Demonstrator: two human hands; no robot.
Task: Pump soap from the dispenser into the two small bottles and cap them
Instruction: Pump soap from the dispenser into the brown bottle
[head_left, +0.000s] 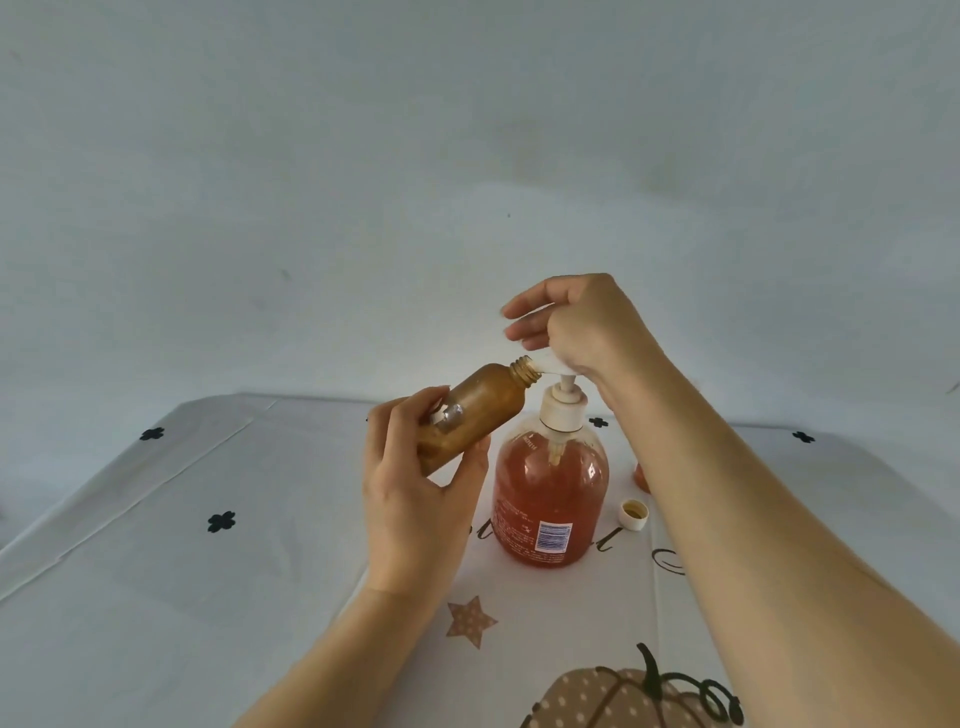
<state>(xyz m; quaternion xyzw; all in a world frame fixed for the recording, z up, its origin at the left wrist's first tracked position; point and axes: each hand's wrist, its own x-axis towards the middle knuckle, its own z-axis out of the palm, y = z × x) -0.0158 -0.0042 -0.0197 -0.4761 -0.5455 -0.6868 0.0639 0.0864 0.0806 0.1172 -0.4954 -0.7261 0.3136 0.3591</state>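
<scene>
- Your left hand (415, 499) grips the small amber plastic bottle (472, 410) mid-body: light, probably slick.
- Your right hand (576, 327), fingers loose, presses the orange soap dispenser (550, 499) pump.

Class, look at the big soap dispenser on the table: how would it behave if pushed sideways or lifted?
The dispenser looks nearly full of orange soap, so probably heavy for its size. Its wide base suggests sliding rather than tipping. Its smooth clear wall may be slippery.
</scene>
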